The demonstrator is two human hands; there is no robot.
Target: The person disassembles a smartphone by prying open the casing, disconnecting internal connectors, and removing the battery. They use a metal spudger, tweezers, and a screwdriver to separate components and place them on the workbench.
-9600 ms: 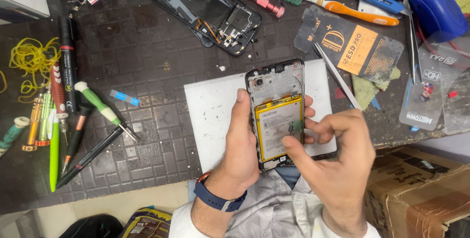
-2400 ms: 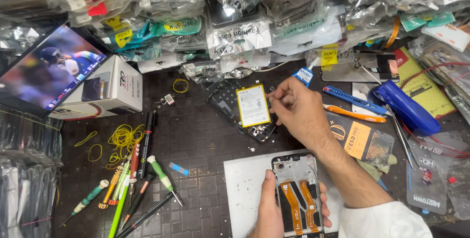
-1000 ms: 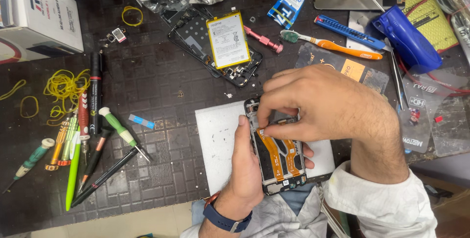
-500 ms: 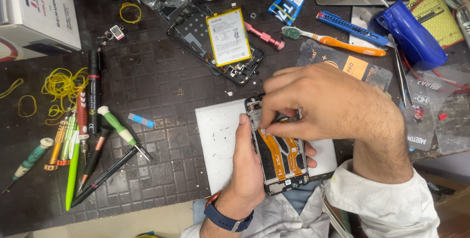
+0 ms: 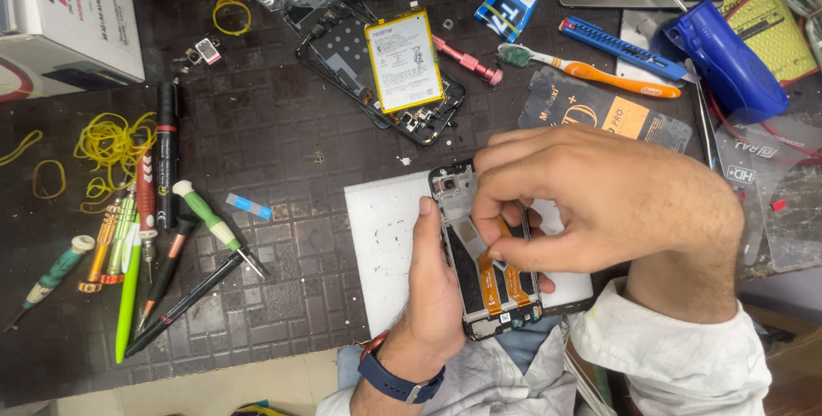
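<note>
Left hand (image 5: 437,288) grips opened phone (image 5: 488,253), frame centre; right hand (image 5: 599,202) fingers pinch its orange ribbon cable (image 5: 490,283). Risk: overpulling tears it.

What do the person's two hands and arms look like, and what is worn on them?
Both hands are bare, without gloves or rings that I can see. The left hand has a dark blue strap around the wrist, like a watch band, with a copper-coloured edge. The right hand comes out of a white long sleeve with a loose cuff.

Left hand (image 5: 432,292) grips opened phone (image 5: 490,283); right hand (image 5: 599,202) pinching inside.
</note>
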